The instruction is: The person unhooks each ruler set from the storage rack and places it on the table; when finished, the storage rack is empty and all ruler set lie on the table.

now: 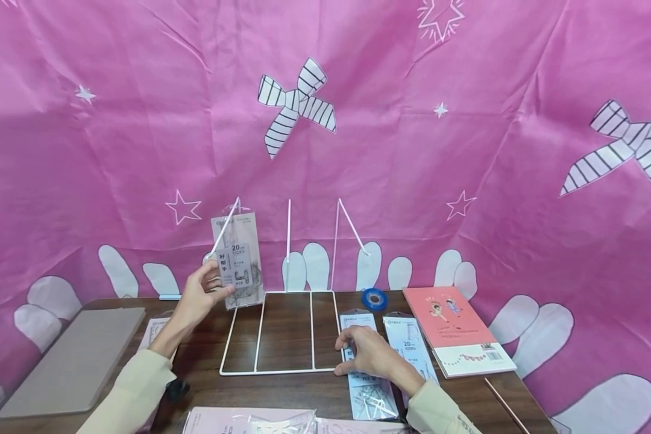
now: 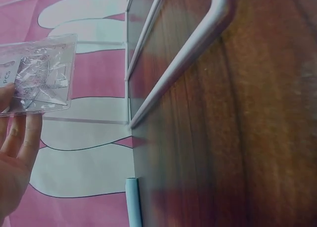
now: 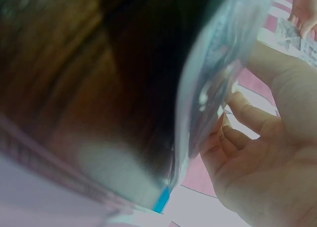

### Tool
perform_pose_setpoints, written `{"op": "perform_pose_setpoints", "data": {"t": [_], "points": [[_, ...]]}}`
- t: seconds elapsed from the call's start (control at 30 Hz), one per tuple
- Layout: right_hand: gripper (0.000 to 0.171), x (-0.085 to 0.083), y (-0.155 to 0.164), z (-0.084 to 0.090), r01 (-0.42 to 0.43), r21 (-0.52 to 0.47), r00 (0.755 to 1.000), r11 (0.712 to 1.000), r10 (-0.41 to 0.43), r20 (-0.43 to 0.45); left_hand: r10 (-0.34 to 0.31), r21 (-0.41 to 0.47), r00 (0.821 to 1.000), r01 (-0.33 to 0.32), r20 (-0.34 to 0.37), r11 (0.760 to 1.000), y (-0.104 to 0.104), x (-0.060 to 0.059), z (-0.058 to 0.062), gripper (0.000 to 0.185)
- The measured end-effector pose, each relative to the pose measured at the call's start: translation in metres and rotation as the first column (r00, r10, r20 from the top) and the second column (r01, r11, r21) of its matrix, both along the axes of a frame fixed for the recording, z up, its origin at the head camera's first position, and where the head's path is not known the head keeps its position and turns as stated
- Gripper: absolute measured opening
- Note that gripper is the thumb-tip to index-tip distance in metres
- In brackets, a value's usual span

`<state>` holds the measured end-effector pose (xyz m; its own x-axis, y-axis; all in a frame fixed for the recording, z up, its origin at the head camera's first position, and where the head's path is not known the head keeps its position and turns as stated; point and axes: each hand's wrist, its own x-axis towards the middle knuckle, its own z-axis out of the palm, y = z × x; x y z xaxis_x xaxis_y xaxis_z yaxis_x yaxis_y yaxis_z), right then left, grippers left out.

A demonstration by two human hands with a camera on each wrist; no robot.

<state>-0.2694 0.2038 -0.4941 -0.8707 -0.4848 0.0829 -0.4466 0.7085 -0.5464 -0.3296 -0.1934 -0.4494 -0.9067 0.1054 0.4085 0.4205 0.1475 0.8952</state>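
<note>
My left hand (image 1: 202, 295) pinches a clear ruler-set packet (image 1: 239, 259) by its left side, thumb in front. The packet stands upright against the left prong of a white wire rack (image 1: 273, 372); whether its top hole is on the prong cannot be told. In the left wrist view, a protractor and set squares show through the packet (image 2: 47, 83). My right hand (image 1: 371, 355) lies over a second ruler-set packet (image 1: 371, 398) on the table, its fingers loosely bent and thumb apart. The right wrist view shows those fingers (image 3: 233, 138) beside blurred clear plastic.
Right of the hand lie another packet (image 1: 409, 346), a red book (image 1: 456, 325) and a thin rod (image 1: 504, 404). Blue tape (image 1: 374, 299) sits behind. A grey board (image 1: 76, 361) is at left, and pink packets (image 1: 217, 419) lie along the front edge of the brown table (image 1: 284, 331).
</note>
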Motion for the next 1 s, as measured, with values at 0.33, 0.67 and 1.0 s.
{"op": "perform_pose_setpoints", "data": {"t": [0.33,0.67,1.0], "points": [[0.039,0.003,-0.001,0.001,0.015,0.012,1.000,1.000,-0.016,0.020,-0.009,-0.029,1.000,0.008,-0.018,1.000,-0.007,0.029,-0.002,0.050],[0.040,0.004,-0.001,0.002,0.012,0.012,1.000,1.000,-0.012,0.006,-0.026,-0.055,0.998,0.023,-0.055,0.998,-0.012,0.058,0.001,0.049],[0.040,0.005,-0.003,0.004,0.015,-0.009,0.999,1.000,-0.015,0.028,-0.050,-0.069,0.997,0.045,-0.066,0.997,-0.014,0.078,0.001,0.046]]}}
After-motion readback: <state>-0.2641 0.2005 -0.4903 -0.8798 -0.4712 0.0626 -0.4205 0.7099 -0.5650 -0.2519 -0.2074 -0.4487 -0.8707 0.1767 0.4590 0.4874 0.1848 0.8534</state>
